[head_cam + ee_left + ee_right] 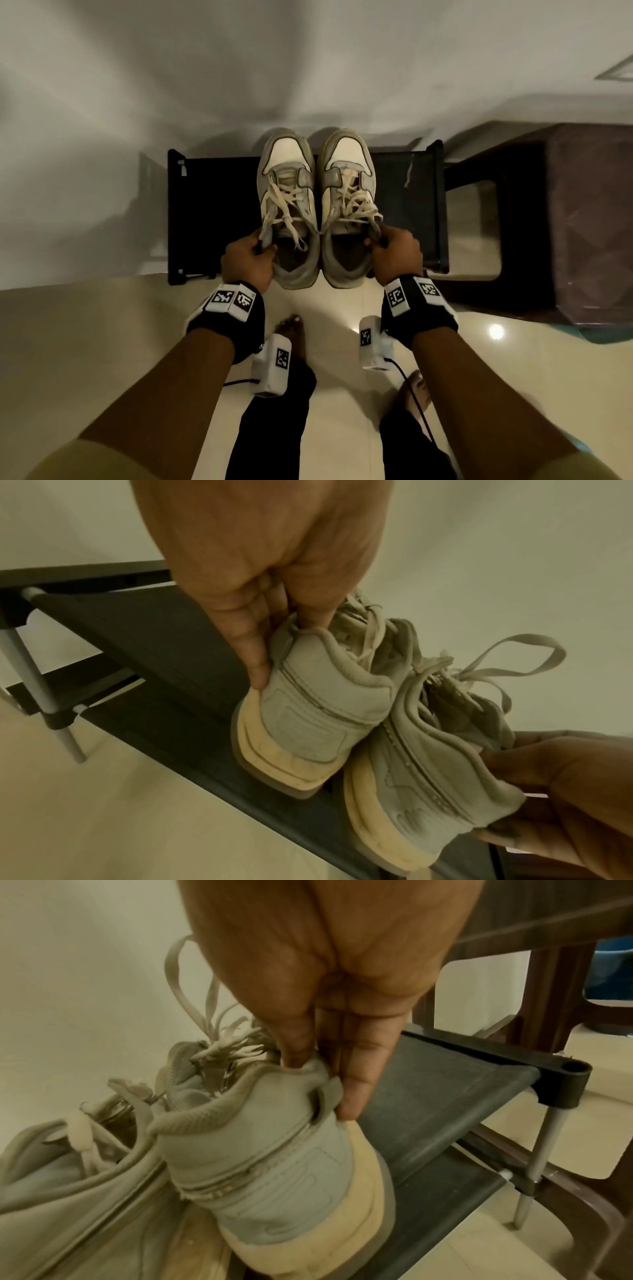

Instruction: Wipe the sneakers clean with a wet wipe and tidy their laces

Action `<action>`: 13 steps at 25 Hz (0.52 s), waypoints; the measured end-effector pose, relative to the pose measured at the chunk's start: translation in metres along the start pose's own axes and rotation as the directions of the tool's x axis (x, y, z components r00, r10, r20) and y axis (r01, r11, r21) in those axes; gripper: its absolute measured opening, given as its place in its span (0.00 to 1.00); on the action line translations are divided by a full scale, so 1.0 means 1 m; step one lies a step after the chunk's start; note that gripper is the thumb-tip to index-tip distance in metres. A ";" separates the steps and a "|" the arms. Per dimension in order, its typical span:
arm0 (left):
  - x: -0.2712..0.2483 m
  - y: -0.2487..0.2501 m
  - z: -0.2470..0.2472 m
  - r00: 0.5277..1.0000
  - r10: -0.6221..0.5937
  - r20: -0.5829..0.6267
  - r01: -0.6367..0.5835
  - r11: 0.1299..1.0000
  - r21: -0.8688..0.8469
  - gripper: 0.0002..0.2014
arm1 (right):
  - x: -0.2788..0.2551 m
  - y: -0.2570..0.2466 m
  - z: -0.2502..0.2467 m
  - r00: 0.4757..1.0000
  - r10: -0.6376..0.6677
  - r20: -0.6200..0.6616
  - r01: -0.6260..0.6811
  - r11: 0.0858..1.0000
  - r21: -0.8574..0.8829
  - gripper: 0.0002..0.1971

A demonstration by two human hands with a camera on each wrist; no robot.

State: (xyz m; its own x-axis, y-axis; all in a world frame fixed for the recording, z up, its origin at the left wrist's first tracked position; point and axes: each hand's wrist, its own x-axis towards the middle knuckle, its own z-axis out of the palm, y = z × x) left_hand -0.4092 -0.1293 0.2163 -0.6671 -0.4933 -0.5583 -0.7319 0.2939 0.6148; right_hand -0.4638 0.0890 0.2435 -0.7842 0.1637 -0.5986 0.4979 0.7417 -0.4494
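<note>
Both hands (246, 260) (397, 257) grip sneakers (318, 205) over black rack (212, 212), tiled floor (102, 342).

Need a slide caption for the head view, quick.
Left hand and right hand each grip a worn sneaker by its collar over a black shoe rack.

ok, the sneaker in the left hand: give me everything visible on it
The left sneaker is a low-top in grey and off-white, leather-like panels with stitched seams, a padded grey collar and a thick, yellowed sole. Its cream laces are loose and untidy, ends trailing over the opening. It looks dusty. It points toes away from the person, over the top shelf of the black shoe rack, pressed side by side against the right sneaker. The left hand grips its outer collar near the heel, thumb inside.
</note>
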 end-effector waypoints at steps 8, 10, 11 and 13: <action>0.031 -0.001 0.010 0.997 0.073 0.004 -0.073 0.989 0.128 0.17 | 0.025 0.006 0.012 0.999 -0.049 -0.004 0.049 0.999 -0.006 0.15; 0.023 0.004 0.010 0.997 0.080 0.022 -0.083 0.983 0.163 0.17 | 0.019 0.006 0.009 0.997 -0.057 0.046 0.055 0.997 0.050 0.16; 0.013 0.011 0.008 0.997 0.069 0.022 -0.071 0.985 0.157 0.18 | 0.011 0.005 0.005 0.997 -0.054 0.061 0.050 0.996 0.068 0.16; -0.007 0.026 0.006 0.994 0.099 -0.042 -0.092 0.986 0.142 0.20 | -0.002 0.004 -0.006 0.998 -0.056 0.032 0.053 0.995 0.085 0.18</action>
State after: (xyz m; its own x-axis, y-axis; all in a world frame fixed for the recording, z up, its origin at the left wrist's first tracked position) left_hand -0.4245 -0.1131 0.2332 -0.7298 -0.4960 -0.4706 -0.6796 0.4514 0.5783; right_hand -0.4624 0.0957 0.2468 -0.7986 0.1014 -0.5933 0.4854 0.6914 -0.5351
